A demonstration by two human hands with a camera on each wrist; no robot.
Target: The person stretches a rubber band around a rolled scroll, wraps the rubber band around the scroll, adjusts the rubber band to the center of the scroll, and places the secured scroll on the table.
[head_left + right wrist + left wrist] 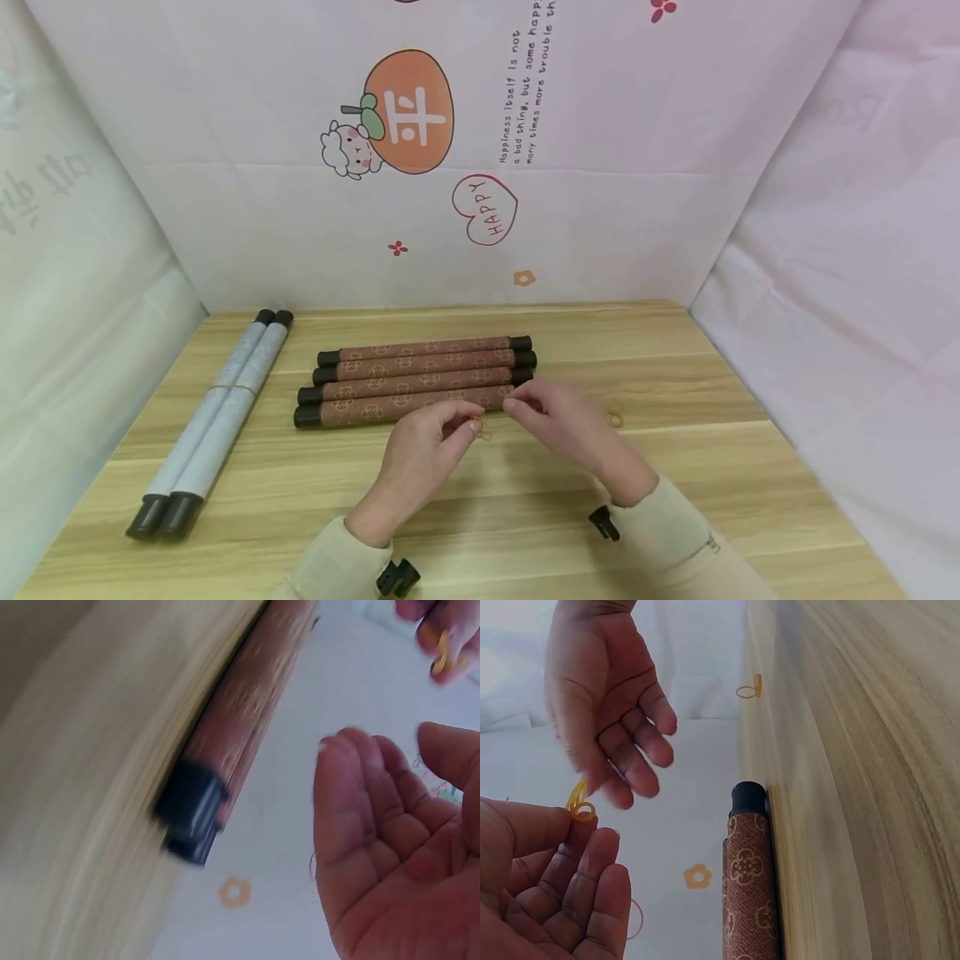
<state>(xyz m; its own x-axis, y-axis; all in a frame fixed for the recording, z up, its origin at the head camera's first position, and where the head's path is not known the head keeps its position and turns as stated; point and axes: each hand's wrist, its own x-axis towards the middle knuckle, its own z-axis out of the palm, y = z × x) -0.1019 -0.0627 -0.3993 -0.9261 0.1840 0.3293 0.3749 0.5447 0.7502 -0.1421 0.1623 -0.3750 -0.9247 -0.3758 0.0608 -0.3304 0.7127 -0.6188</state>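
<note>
My left hand pinches a small twisted yellow rubber band between thumb and index finger, just above the table. Facing it from the right, my right hand has its fingers loosely bent with nothing between them; in the right wrist view a gap shows between its thumb and fingers. Right behind both hands lie several brown patterned scrolls with black end knobs, side by side. On the table to the right of my right hand is another yellow rubber band, partly looped over itself.
Two pale grey-blue scrolls with black knobs lie slanted at the left, bound together by a rubber band. The wood-grain table is bordered at the back and sides by white printed cloth.
</note>
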